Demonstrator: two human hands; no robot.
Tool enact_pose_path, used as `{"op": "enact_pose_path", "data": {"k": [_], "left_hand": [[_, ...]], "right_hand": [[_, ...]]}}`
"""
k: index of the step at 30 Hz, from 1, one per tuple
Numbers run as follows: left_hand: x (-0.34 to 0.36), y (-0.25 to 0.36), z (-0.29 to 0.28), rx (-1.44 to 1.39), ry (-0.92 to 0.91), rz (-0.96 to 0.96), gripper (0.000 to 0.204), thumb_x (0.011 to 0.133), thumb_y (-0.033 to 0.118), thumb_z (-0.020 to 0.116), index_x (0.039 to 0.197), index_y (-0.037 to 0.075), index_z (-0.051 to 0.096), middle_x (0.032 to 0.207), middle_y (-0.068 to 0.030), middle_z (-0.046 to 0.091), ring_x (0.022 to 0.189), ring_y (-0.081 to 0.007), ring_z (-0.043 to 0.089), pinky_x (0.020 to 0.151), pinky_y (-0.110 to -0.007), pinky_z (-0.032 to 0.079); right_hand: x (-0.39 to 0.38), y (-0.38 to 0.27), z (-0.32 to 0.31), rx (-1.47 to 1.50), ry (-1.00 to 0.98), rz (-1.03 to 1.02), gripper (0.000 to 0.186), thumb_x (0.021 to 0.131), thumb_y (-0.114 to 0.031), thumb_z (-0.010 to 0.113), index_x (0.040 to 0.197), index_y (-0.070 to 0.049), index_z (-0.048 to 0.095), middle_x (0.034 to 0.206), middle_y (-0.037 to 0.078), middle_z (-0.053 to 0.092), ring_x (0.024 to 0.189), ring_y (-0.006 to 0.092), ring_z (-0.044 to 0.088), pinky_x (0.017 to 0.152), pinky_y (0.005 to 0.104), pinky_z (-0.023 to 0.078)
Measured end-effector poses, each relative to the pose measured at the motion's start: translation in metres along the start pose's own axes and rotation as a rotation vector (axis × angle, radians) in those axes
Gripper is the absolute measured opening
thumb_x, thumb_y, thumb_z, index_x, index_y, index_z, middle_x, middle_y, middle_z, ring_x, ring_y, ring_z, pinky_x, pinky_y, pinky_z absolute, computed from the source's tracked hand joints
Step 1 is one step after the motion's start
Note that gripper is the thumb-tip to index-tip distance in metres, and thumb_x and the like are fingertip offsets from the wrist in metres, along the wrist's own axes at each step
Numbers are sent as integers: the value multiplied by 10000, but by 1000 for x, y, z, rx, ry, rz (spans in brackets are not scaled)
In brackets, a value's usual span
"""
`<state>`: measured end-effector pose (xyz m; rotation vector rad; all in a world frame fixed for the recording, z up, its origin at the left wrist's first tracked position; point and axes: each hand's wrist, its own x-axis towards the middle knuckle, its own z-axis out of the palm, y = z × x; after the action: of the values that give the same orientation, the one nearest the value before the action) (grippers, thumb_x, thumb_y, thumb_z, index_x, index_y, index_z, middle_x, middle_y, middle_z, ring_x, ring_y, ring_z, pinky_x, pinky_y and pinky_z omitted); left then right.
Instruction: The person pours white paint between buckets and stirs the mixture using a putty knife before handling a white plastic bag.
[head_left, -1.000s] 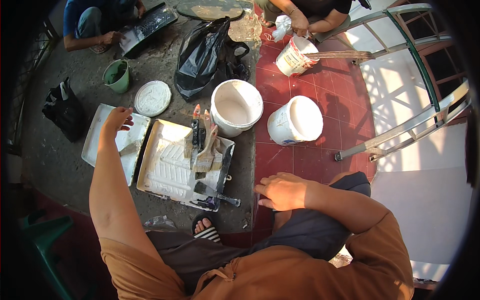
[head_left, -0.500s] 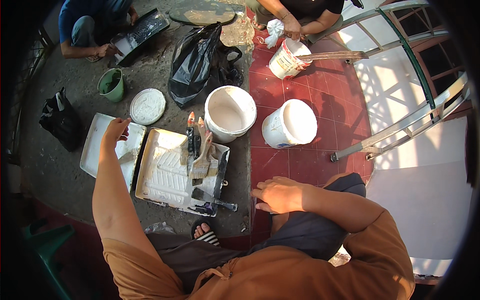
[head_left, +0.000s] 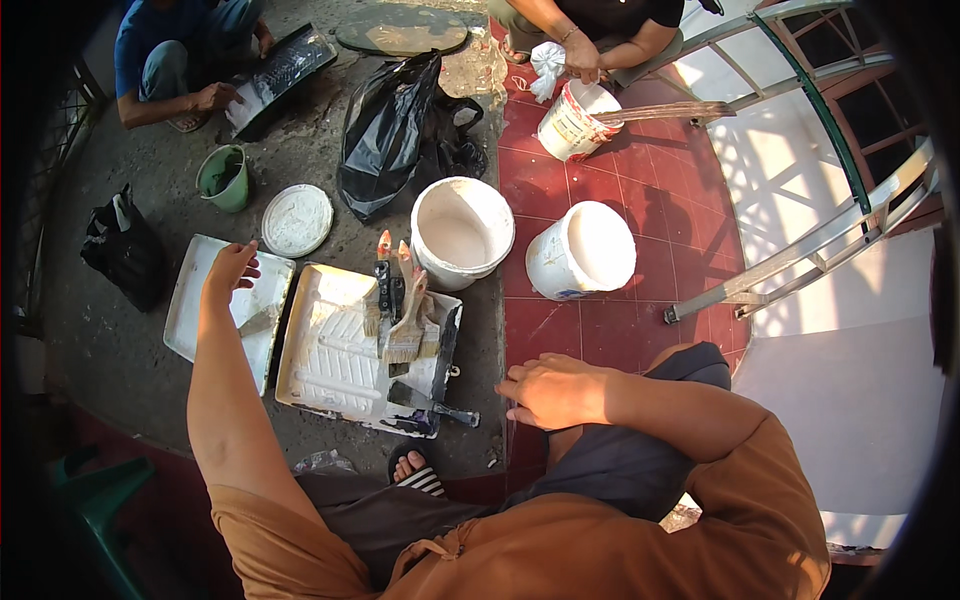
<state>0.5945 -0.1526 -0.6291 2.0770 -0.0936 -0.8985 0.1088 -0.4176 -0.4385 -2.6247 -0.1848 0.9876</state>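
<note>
My left hand (head_left: 232,270) reaches out over a white paint tray (head_left: 186,318), its fingers loosely apart with nothing seen in them. A scraper (head_left: 262,318) lies in that tray, below the hand. Beside it sits a ribbed, paint-smeared roller tray (head_left: 318,350), with several paintbrushes (head_left: 406,335) across its right side and a putty knife (head_left: 440,404) near its front edge. My right hand (head_left: 548,390) rests by my right knee, empty, fingers loosely bent and apart.
Two white buckets, one (head_left: 462,232) on the concrete and another (head_left: 592,250) on red tiles, stand ahead. A bucket lid (head_left: 297,220), green pail (head_left: 223,180) and black bags (head_left: 388,135) lie farther off. Two people crouch at the back. A metal ladder (head_left: 800,275) stands right.
The whole view has shifted slightly. My left hand stays over the white tray, and my right hand stays by the knee with its fingers a little shifted.
</note>
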Motion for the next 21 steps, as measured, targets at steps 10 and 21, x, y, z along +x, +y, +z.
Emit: {"op": "enact_pose_path", "data": {"k": [10,21], "left_hand": [[-2,2,-7,3,-3,13,401,967,439,616,1012,41,599,892,-75,638,721,-184,667,597,-343,519],[-6,0,-15,5,-10,21,429,971,455,605,1055,34,602,914,-74,633,744,-184,664,609,-340,523]], "right_hand": [[3,-12,-5,-3,-21,0,345,985,-327,563,1149,-27,609,1114,170,631,1070,347,636,924,460,473],[2,-14,3,-30,13,-26,408,969,-327,578,1240,-25,610,1089,170,639,1021,347,640,914,460,498]]}}
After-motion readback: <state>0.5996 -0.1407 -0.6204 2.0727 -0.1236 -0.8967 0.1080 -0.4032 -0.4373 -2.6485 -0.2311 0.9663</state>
